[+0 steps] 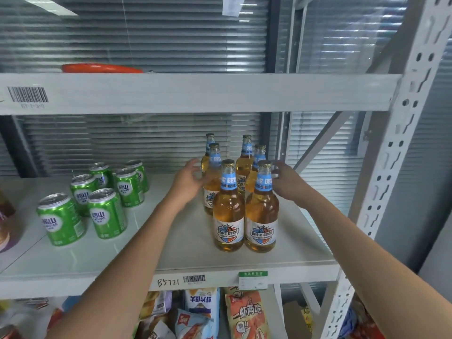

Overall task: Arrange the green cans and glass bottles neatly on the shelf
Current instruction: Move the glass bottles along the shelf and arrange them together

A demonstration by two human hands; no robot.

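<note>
Several amber glass beer bottles [228, 211] with blue neck labels stand in two close rows on the right part of the white shelf [171, 243]. Several green cans [107, 214] stand upright in a loose cluster on the left part. My left hand [188, 181] reaches to the left side of the bottle group, fingers spread, at the middle bottle of the left row. My right hand [287, 181] is at the right side of the group, fingers apart near the neck of the front right bottle [262, 211]. Neither hand visibly grips a bottle.
The grey shelf beam above [195, 92] carries a barcode label and a flat orange object [100, 68]. A perforated upright post [391, 167] stands at the right. Snack bags [244, 314] fill the shelf below. Another package [5, 223] sits at the far left edge.
</note>
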